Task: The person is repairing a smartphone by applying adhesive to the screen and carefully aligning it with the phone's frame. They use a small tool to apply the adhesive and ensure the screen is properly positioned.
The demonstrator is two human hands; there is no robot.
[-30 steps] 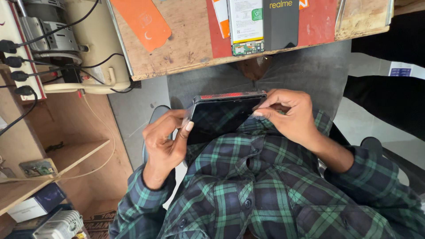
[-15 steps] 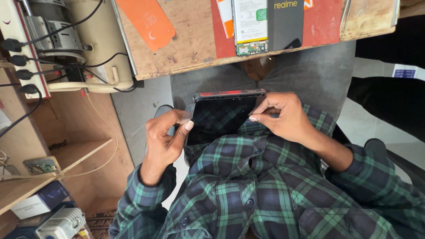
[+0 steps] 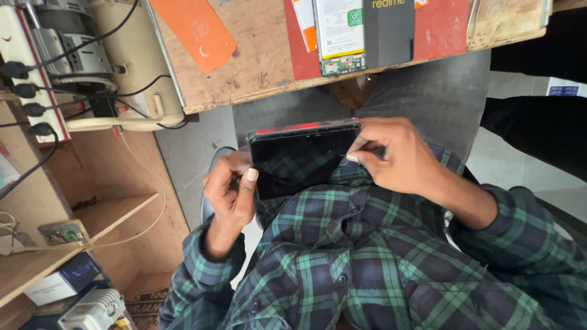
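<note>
Black shiny glass phone screen (image 3: 299, 157) sits pinched between my left hand (image 3: 229, 192) and right hand (image 3: 397, 160); loose fingers could drop it.

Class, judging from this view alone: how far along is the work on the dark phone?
Done: an opened phone lies on the wooden bench. In hand: left hand steadies the dark phone; right hand pinches its right edge. Left: whether its screen is lifted cannot be told.

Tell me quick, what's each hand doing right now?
Left hand: gripping the dark phone by its left edge.
Right hand: fingers pinched at the phone's right edge.
</note>
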